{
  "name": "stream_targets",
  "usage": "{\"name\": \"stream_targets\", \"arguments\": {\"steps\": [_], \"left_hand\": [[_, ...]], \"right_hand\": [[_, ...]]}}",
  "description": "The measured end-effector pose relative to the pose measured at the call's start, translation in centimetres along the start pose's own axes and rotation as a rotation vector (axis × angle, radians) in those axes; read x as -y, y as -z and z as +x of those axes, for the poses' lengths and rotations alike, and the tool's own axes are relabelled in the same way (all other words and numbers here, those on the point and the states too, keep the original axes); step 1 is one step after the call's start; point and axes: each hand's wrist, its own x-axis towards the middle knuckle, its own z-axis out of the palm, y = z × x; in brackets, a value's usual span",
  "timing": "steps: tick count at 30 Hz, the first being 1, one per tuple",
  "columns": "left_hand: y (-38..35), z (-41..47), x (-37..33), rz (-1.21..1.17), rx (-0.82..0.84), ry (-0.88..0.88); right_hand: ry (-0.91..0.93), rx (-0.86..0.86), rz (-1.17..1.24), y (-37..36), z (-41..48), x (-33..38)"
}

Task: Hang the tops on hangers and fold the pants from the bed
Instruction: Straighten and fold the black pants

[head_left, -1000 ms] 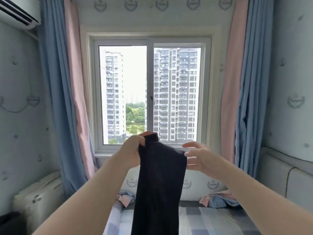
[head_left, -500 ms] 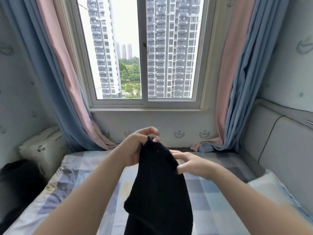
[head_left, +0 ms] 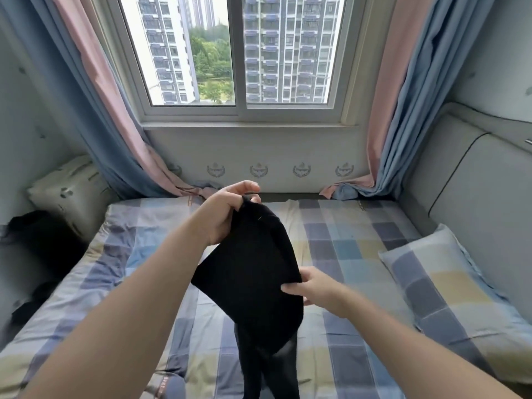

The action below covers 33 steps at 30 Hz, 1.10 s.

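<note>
L grip (head_left: 227, 216) is curled round the top end of the black pants (head_left: 253, 272), cloth pinched betw. thumb & fingers; R grip (head_left: 312, 289) pinches the lower right edge of the same cloth, so both are closed on it. Pants are held up in the air over the checked bed (head_left: 354, 243), doubled into a broad flap, w/ the rest hanging down past the bottom of the view. Pillow (head_left: 431, 283) lies on the bed's right side; dark clothes (head_left: 37, 240) sit heaped off its left edge; window (head_left: 239, 53) w/ pink & blue curtains (head_left: 403, 96) stands behind.
</note>
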Motion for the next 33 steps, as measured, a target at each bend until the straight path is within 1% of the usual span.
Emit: {"name": "stream_targets", "arguments": {"steps": [3, 5, 7, 9, 10, 12, 15, 17, 19, 21, 23, 25, 29, 31, 33], "left_hand": [[0.8, 0.0, 0.7, 0.135, -0.116, -0.024], [1.2, 0.0, 1.6, 0.344, -0.243, -0.023], [1.2, -0.2, 3.2, 0.551, -0.338, -0.003], [0.9, -0.6, 5.3, 0.671, -0.356, 0.002], [0.5, -0.9, 6.3, 0.71, -0.328, 0.015], [-0.7, -1.8, 8.6, 0.794, -0.22, 0.058], [-3.1, -3.2, 12.4, 0.909, -0.072, 0.103], [-4.6, -4.0, 14.4, 0.899, -0.026, 0.088], [-5.8, -4.6, 15.6, 0.812, 0.0, 0.028], [-6.6, -4.9, 16.4, 0.768, 0.028, -0.019], [-6.8, -5.0, 16.9, 0.822, 0.027, -0.008], [-6.5, -5.2, 17.4, 0.882, 0.017, 0.054], [-6.4, -6.0, 18.8, 0.893, 0.064, 0.228], [-6.7, -6.5, 19.8, 0.881, 0.033, 0.24], [-6.8, -6.8, 20.7, 0.819, -0.027, 0.254]], "right_hand": [[0.049, -0.208, 0.091, 1.5, -0.2, -0.6], [0.093, -0.38, 0.077, 2.9, -0.7, -0.6], [0.121, -0.486, 0.073, 4.2, -1.3, -0.1], [0.126, -0.484, 0.105, 5.1, -2.2, 0.7], [0.121, -0.46, 0.085, 5.4, -2.7, 1.1], [0.115, -0.406, -0.008, 5.2, -3.7, 1.7], [0.162, -0.337, -0.135, 4.3, -5.0, 2.4], [0.196, -0.252, -0.223, 3.9, -5.9, 3.2], [0.214, -0.162, -0.264, 3.9, -7.1, 4.0], [0.211, -0.073, -0.264, 4.2, -8.3, 4.6], [0.219, -0.014, -0.232, 4.8, -9.3, 4.8], [0.243, -0.011, -0.22, 5.5, -10.1, 4.8], [0.317, -0.076, -0.244, 6.8, -10.9, 4.6], [0.373, -0.159, -0.238, 7.4, -11.0, 4.6], [0.419, -0.308, -0.257, 7.7, -10.8, 4.5]]}}
